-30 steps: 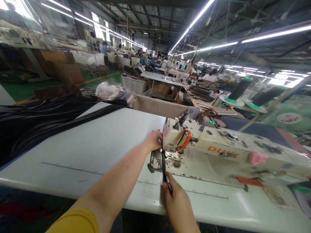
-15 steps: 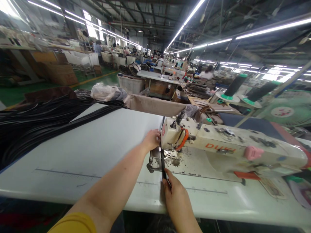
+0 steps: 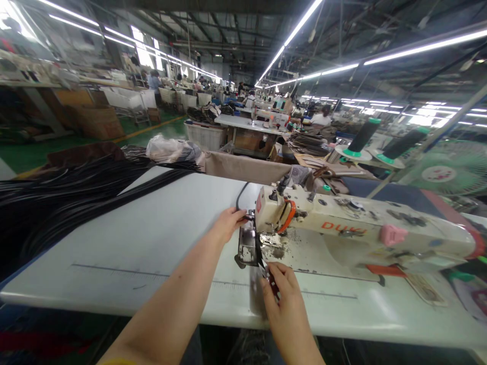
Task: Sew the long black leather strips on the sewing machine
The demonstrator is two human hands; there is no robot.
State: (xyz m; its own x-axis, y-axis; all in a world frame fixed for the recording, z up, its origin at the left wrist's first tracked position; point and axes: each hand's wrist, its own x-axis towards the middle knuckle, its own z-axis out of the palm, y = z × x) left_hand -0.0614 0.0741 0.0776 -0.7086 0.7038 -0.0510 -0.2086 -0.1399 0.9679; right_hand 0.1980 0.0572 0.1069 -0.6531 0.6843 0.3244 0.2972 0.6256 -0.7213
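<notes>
My left hand [image 3: 227,223] is closed on a thin black strip [image 3: 240,196], just left of the sewing machine's head [image 3: 268,210]. The strip curves away toward the table's back edge. In front of the needle area, my right hand [image 3: 287,299] grips thread snips [image 3: 272,285] with a dark, light-spotted handle. Their pointed metal blades reach toward the black material beside the metal plate [image 3: 248,246]. The exact contact at the blade tips is too small to make out.
A bundle of long black strips [image 3: 114,203] lies over the table's left side. Two dark thread cones [image 3: 363,138] and a green fan [image 3: 441,172] stand at the right. Behind the table is a beige cloth-lined bin [image 3: 243,166]. A ruler line marks the white tabletop [image 3: 171,304].
My left hand has moved left, pulling the strip into a bend beside the machine head. My right hand has shifted slightly right, and the snips' blades and handle now show.
</notes>
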